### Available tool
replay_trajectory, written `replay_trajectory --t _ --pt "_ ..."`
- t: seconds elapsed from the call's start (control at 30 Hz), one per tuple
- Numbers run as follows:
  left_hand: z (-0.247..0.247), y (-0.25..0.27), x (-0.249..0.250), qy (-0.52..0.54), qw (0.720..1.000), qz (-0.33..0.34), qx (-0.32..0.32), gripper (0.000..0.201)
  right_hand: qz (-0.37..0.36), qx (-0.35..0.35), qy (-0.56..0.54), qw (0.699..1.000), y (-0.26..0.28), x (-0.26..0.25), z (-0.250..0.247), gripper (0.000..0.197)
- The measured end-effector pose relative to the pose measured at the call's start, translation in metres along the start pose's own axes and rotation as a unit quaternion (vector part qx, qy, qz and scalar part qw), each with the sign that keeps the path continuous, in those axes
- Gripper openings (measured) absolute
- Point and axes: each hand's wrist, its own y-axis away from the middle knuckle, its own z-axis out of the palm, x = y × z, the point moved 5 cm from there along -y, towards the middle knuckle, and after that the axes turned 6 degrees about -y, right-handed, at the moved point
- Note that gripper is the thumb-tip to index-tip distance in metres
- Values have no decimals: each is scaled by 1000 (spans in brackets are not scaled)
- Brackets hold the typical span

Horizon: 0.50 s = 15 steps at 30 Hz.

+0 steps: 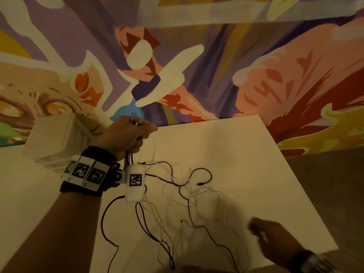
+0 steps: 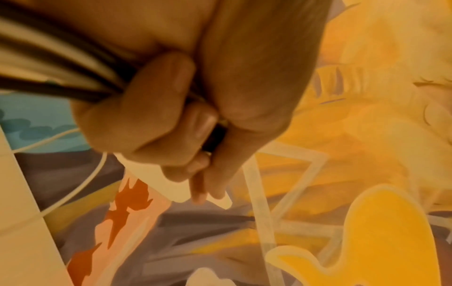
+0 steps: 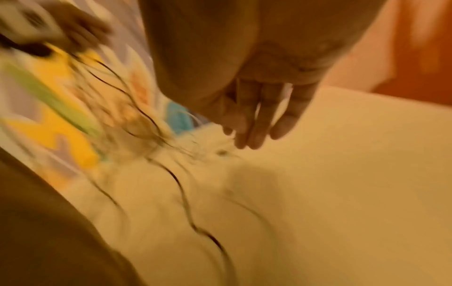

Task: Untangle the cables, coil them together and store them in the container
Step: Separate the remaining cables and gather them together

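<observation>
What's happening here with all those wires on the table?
A person is sorting a tangle of thin cables. Their left hand is raised above the white table and grips a bunch of cable ends, so dark and pale strands hang from it and trail loosely across the tabletop, still knotted together. The right hand hovers open and blurred near the table's right edge, holding nothing. A pale container sits at the back left; nothing is coiled yet.

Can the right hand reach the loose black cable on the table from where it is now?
Probably yes. The right hand hovers open over the table, holding nothing, and the black cable lies loose just beside it with nothing between. The left hand holds the cable ends higher up, clear of the way.
</observation>
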Motion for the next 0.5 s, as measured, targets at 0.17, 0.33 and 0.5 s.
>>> replay_trajectory --t 0.17,0.33,0.5 --pt "6 5 5 21 1000 12 -9 12 -67 -43 -99 992 -66 -93 30 33" --pt "-6 10 2 30 999 12 9 12 -68 -193 202 958 -95 -86 91 60" --pt "-7 7 -2 46 999 17 12 11 -97 -164 284 940 -99 -69 111 56"
